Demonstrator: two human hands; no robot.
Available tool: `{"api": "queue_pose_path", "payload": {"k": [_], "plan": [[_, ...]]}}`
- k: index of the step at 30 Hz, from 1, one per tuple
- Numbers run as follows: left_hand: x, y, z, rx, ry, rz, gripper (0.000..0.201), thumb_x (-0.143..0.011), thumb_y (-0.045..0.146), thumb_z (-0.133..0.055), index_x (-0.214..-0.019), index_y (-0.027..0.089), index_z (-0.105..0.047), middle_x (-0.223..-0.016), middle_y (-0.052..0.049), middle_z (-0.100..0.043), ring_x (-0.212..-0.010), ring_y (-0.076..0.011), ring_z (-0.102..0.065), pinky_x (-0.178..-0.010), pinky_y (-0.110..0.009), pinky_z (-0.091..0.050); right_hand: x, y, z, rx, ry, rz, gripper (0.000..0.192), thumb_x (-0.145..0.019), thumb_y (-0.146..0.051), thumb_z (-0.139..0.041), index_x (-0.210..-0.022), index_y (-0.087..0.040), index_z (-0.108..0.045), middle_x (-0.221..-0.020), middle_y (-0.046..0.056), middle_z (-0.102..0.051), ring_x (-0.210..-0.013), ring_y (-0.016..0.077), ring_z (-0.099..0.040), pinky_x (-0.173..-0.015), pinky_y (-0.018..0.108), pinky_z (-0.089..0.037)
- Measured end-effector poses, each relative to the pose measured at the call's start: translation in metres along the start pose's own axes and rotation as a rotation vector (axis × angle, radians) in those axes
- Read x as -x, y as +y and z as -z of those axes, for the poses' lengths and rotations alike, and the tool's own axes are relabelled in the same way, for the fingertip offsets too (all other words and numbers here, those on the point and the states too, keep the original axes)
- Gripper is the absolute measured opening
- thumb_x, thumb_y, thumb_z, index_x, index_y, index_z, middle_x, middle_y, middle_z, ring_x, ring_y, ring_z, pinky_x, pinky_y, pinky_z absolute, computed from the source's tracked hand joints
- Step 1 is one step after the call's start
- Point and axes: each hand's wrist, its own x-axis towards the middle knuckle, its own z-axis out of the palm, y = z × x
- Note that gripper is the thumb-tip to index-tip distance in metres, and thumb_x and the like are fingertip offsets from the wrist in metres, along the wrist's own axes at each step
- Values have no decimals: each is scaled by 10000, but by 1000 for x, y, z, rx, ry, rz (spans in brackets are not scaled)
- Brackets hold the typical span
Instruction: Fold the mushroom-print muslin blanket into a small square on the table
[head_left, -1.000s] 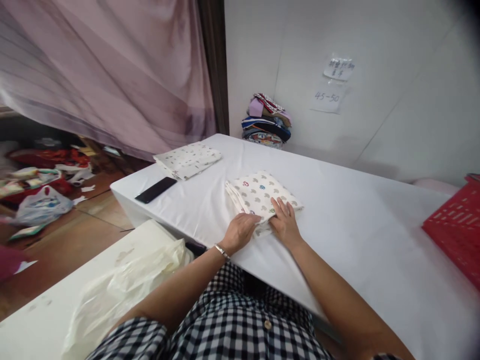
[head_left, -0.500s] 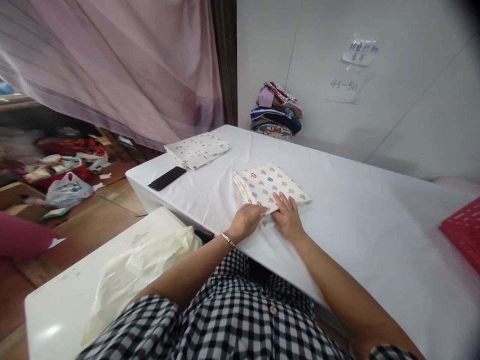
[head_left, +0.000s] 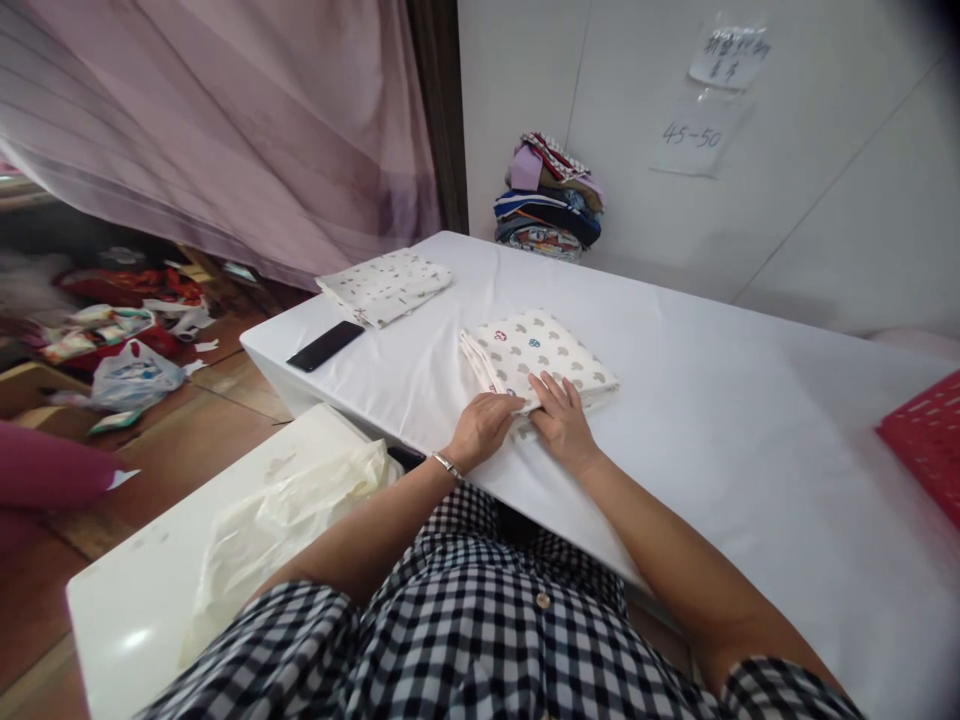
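Note:
A folded white cloth (head_left: 551,345) printed with grey, red and blue motifs lies on the white-covered table (head_left: 697,400). At its near left corner, my left hand (head_left: 484,428) pinches the edge with fingers pressed together. My right hand (head_left: 562,425) grips the near edge just beside it, fingers on top of the cloth and thumb tucked at the edge, partly hidden. Farther left lies a second folded white cloth (head_left: 390,288) with small dark prints, apart from both hands.
A black phone (head_left: 326,346) rests near the table's left edge. A pale plastic bag (head_left: 281,530) covers part of a lower white surface (head_left: 142,570). Folded fabrics (head_left: 547,200) are stacked by the wall. A red perforated basket (head_left: 926,440) stands at the right.
The camera view has tilted slightly, so the scene sits a little higher. Both hands stay at the near edge of the folded cloth, with hardly any change in grip.

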Motion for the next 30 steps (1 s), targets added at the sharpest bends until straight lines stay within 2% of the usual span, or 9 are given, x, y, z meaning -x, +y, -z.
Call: {"api": "queue_pose_path", "payload": {"k": [12, 16, 19, 23, 27, 30], "plan": [[-5, -2, 9, -27, -88, -75, 212, -889, 159, -452, -1059, 173, -579, -1006, -62, -689, -979, -174, -623, -859, -353, -477, 4, 5, 2, -94, -17, -5, 211, -901, -198, -464, -812, -181, -655, -1417, 96, -416, -1363, 257, -256, -1085, 512, -215], [3, 3, 7, -23, -145, -65, 228, -891, 159, -451, -1069, 177, -591, -1043, -62, -683, -1008, -173, -615, -866, -349, -480, 6, 5, 8, -207, 0, 22, 180, -888, -218, -486, -792, -182, -634, -1399, 95, -440, -1337, 259, -309, -1067, 507, -255], [8, 6, 6, -14, -169, -72, 227, -890, 150, -446, -1055, 174, -601, -1070, -66, -675, -1044, -179, -601, -883, -364, -476, 8, 6, 10, -300, 24, -10, 133, -882, -219, -484, -838, -185, -606, -1334, 104, -508, -1277, 247, -400, -1042, 489, -303], [9, 5, 10, 15, -169, -66, 221, -891, 180, -459, -1062, 175, -598, -1055, -68, -677, -1040, -183, -601, -889, -368, -478, 9, 8, 8, -385, 47, -12, 162, -871, -205, -484, -1013, -188, -561, -1145, 106, -628, -1103, 226, -544, -988, 482, -361], [7, 1, 17, 86, -150, -50, 178, -872, 261, -529, -1011, 190, -612, -980, -60, -691, -982, -176, -619, -871, -355, -484, 9, 9, 8, -456, 46, 9, 301, -850, -192, -511, -1152, -185, -517, -1085, 99, -641, -1036, 218, -567, -915, 438, -429], [4, -8, 20, 141, -44, 107, 156, -852, 305, -560, -931, 191, -633, -918, -55, -694, -911, -166, -628, -835, -329, -496, 7, 4, 10, -448, 38, 72, 323, -848, -185, -520, -1171, -189, -524, -1087, 96, -641, -1041, 223, -564, -904, 437, -434]]}}
